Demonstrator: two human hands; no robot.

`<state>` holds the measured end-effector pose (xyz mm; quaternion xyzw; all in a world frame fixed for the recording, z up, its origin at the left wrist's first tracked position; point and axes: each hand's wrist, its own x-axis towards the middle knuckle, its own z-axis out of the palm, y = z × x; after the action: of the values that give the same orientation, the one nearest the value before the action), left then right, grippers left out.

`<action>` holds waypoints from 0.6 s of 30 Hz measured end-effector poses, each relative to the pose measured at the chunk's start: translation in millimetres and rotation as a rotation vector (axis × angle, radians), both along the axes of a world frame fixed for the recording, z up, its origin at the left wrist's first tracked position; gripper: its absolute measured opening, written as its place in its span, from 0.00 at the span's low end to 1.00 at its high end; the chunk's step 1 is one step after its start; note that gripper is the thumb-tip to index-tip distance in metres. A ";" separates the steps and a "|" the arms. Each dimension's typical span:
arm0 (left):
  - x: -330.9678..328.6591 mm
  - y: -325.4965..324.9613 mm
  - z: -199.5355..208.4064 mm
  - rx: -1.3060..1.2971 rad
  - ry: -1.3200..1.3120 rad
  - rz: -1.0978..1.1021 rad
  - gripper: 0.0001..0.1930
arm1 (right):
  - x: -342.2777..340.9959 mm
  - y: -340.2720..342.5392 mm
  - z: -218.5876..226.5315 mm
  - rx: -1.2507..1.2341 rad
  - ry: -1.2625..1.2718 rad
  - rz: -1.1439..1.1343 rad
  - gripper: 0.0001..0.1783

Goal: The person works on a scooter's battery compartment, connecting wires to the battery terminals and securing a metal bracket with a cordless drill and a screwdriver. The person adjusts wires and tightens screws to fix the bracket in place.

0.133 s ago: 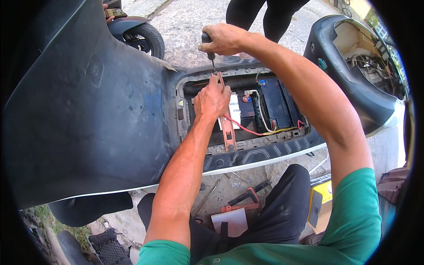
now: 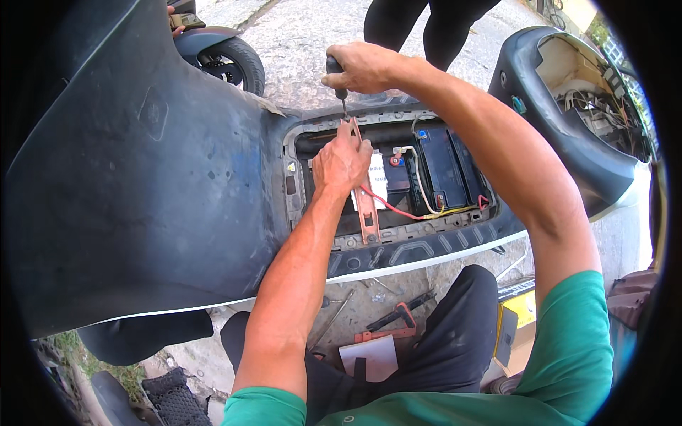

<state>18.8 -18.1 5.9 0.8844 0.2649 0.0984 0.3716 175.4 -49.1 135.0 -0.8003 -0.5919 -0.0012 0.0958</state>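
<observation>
My right hand (image 2: 360,65) is closed round the dark handle of a screwdriver (image 2: 335,69), held upright over the far rim of the scooter's floor opening. Its thin shaft points down at the far end of a reddish-brown metal strap (image 2: 367,214). My left hand (image 2: 342,162) lies over that strap, its fingers bunched at the far end close to the screwdriver's tip and hiding part of it. The strap crosses the battery bay from rim to rim. Beneath and beside it are dark batteries (image 2: 441,165), a white label (image 2: 378,177) and a red cable (image 2: 398,209).
The scooter's dark front panel (image 2: 206,170) rises at left, its opened seat base (image 2: 522,78) at right. On the ground near my knees lie a red-and-black tool (image 2: 398,319), a screwdriver-like rod (image 2: 334,317) and a yellow box (image 2: 522,309). A person's legs (image 2: 398,21) stand beyond.
My right hand and the screwdriver have shifted very slightly to the right. My left hand stays in place on the strap.
</observation>
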 end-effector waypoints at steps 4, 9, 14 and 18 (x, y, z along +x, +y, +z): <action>-0.2 0.3 -0.9 0.003 -0.008 0.002 0.30 | -2.1 -3.1 -3.0 0.014 -0.024 0.019 0.24; -0.3 1.0 -0.7 0.005 -0.006 0.005 0.29 | -5.5 -6.0 -5.4 0.020 0.008 0.018 0.23; 0.1 0.6 -4.3 0.010 -0.033 0.017 0.29 | -10.9 -11.7 -1.6 0.022 0.001 -0.002 0.24; 1.2 0.3 -4.7 0.005 -0.028 0.011 0.29 | -8.4 -14.7 -4.1 0.034 -0.004 -0.018 0.24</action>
<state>19.9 -17.8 1.2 0.8823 0.2643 0.1136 0.3725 167.0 -63.8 130.9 -0.8040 -0.5846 -0.0135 0.1081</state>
